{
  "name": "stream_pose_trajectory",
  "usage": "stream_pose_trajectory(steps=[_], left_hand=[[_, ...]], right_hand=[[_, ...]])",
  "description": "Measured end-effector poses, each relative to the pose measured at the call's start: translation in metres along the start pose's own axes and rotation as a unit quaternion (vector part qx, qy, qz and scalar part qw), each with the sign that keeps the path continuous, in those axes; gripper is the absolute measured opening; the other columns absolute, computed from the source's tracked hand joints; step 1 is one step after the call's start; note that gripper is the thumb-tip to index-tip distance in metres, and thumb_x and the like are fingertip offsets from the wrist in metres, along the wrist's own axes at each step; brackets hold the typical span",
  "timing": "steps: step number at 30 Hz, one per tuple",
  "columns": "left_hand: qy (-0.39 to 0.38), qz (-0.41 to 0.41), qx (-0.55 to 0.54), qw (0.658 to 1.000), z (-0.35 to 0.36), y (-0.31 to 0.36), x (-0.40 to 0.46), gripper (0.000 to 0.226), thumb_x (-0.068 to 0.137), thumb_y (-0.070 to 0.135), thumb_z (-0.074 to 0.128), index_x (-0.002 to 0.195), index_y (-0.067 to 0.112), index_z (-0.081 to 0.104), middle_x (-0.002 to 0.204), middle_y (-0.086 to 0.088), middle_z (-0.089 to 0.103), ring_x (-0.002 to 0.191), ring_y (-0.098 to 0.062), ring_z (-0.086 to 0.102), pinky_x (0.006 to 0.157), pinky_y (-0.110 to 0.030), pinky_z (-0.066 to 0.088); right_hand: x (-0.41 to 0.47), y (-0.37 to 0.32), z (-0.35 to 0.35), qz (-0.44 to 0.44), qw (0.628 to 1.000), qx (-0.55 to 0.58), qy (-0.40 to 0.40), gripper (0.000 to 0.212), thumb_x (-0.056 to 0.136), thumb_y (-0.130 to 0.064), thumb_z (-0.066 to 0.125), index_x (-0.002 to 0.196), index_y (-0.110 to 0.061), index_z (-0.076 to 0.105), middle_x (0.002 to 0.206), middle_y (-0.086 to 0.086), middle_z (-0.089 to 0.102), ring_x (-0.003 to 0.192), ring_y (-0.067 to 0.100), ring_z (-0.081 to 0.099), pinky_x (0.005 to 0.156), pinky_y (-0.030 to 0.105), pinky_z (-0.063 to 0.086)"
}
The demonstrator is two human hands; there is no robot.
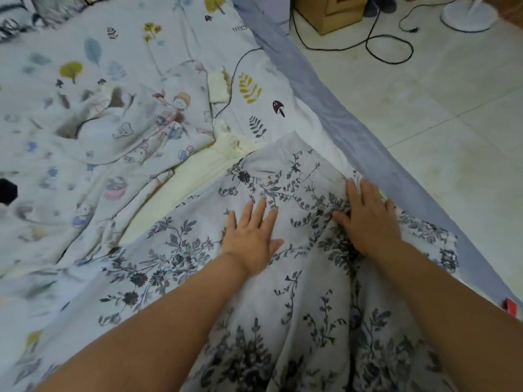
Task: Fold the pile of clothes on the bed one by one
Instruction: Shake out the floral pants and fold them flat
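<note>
A white garment with a dark floral print (297, 301) lies spread on the bed in front of me, its narrow end pointing away. My left hand (253, 236) lies flat on its middle with fingers straight. My right hand (368, 216) rests flat on the garment's right side near the bed edge, fingers extended over a bunched fold. A crumpled pale cloth with cartoon figures (121, 142) lies to the left, over a cream piece (198, 176).
The bed sheet with leaf and mushroom prints (254, 89) carries a thin black cable (235, 77). A grey-blue bed edge (368, 142) runs diagonally. On the tiled floor beyond are cardboard boxes (331, 12), a black cord (390, 46) and a white fan base (467, 15).
</note>
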State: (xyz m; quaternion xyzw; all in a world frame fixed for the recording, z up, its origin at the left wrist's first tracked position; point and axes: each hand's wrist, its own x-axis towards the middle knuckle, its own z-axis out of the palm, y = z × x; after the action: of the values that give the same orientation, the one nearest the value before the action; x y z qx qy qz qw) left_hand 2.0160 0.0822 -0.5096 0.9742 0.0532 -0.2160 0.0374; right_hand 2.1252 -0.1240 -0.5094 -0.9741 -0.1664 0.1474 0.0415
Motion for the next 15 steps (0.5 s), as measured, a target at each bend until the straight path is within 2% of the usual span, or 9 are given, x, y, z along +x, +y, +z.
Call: stream_pose_trajectory(steps=[1, 3, 5, 8, 10, 12, 13, 15], left_hand=[[0.030, 0.005, -0.036, 0.999, -0.005, 0.000, -0.010, 0.063, 0.097, 0.051, 0.023, 0.149, 0.024, 0.001, 0.158, -0.002, -0.004, 0.145, -0.027, -0.003, 0.115, -0.050, -0.003], [0.104, 0.009, -0.091, 0.990, -0.013, -0.002, -0.036, 0.053, 0.097, 0.044, 0.033, 0.143, 0.019, 0.029, 0.150, -0.004, 0.028, 0.139, -0.025, 0.024, 0.116, -0.044, 0.013], [0.129, 0.009, -0.120, 0.984, -0.013, -0.009, -0.063, 0.041, 0.097, 0.037, 0.036, 0.132, 0.017, 0.045, 0.136, -0.002, 0.045, 0.125, -0.021, 0.041, 0.111, -0.036, 0.026], [0.108, 0.000, -0.134, 0.985, -0.005, -0.026, -0.107, 0.034, 0.095, 0.028, 0.034, 0.120, 0.015, 0.054, 0.121, -0.002, 0.054, 0.110, -0.021, 0.050, 0.098, -0.032, 0.035], [0.091, -0.019, -0.140, 0.986, 0.003, -0.041, -0.139, 0.029, 0.094, 0.024, 0.035, 0.110, 0.013, 0.056, 0.109, -0.004, 0.057, 0.102, -0.024, 0.052, 0.088, -0.030, 0.034], [0.085, -0.043, -0.142, 0.985, 0.013, -0.060, -0.171, 0.025, 0.094, 0.024, 0.036, 0.104, 0.014, 0.057, 0.104, -0.004, 0.058, 0.098, -0.023, 0.053, 0.081, -0.029, 0.032], [0.090, -0.056, -0.144, 0.984, 0.018, -0.070, -0.188, 0.025, 0.094, 0.025, 0.036, 0.105, 0.015, 0.058, 0.106, -0.002, 0.058, 0.099, -0.022, 0.053, 0.081, -0.029, 0.032], [0.105, -0.093, -0.143, 0.980, 0.029, -0.095, -0.220, 0.026, 0.095, 0.027, 0.037, 0.108, 0.018, 0.058, 0.110, 0.000, 0.057, 0.102, -0.020, 0.052, 0.085, -0.028, 0.034]], right_hand=[[-0.007, -0.006, -0.005, -0.006, 1.000, -0.007, 0.025, 0.069, 0.097, -0.050, 0.026, 0.150, -0.018, -0.003, 0.158, 0.011, -0.004, 0.145, 0.026, -0.002, 0.115, 0.047, 0.006], [-0.026, -0.020, -0.015, -0.029, 0.996, 0.012, 0.079, 0.065, 0.097, -0.042, 0.034, 0.149, -0.011, 0.012, 0.157, 0.016, 0.007, 0.145, 0.031, 0.005, 0.114, 0.050, 0.011], [-0.051, -0.040, -0.020, -0.066, 0.991, 0.061, 0.096, 0.061, 0.097, -0.034, 0.042, 0.147, -0.007, 0.022, 0.155, 0.018, 0.015, 0.144, 0.033, 0.010, 0.114, 0.049, 0.013], [-0.091, -0.074, -0.016, -0.117, 0.985, 0.114, 0.055, 0.058, 0.095, -0.025, 0.049, 0.144, -0.002, 0.029, 0.153, 0.019, 0.021, 0.143, 0.032, 0.015, 0.115, 0.043, 0.013], [-0.117, -0.100, -0.009, -0.144, 0.982, 0.123, 0.017, 0.054, 0.094, -0.021, 0.051, 0.141, 0.000, 0.035, 0.150, 0.020, 0.029, 0.140, 0.033, 0.023, 0.114, 0.040, 0.017], [-0.143, -0.129, -0.003, -0.171, 0.978, 0.122, -0.007, 0.048, 0.091, -0.017, 0.057, 0.133, 0.004, 0.046, 0.141, 0.024, 0.041, 0.133, 0.037, 0.037, 0.110, 0.043, 0.028], [-0.156, -0.144, 0.001, -0.189, 0.975, 0.113, -0.014, 0.045, 0.087, -0.013, 0.063, 0.126, 0.007, 0.053, 0.133, 0.027, 0.048, 0.124, 0.040, 0.046, 0.104, 0.047, 0.038], [-0.181, -0.175, 0.008, -0.206, 0.973, 0.100, -0.023, 0.044, 0.072, -0.008, 0.078, 0.109, 0.011, 0.062, 0.112, 0.030, 0.061, 0.100, 0.044, 0.062, 0.082, 0.051, 0.054]])
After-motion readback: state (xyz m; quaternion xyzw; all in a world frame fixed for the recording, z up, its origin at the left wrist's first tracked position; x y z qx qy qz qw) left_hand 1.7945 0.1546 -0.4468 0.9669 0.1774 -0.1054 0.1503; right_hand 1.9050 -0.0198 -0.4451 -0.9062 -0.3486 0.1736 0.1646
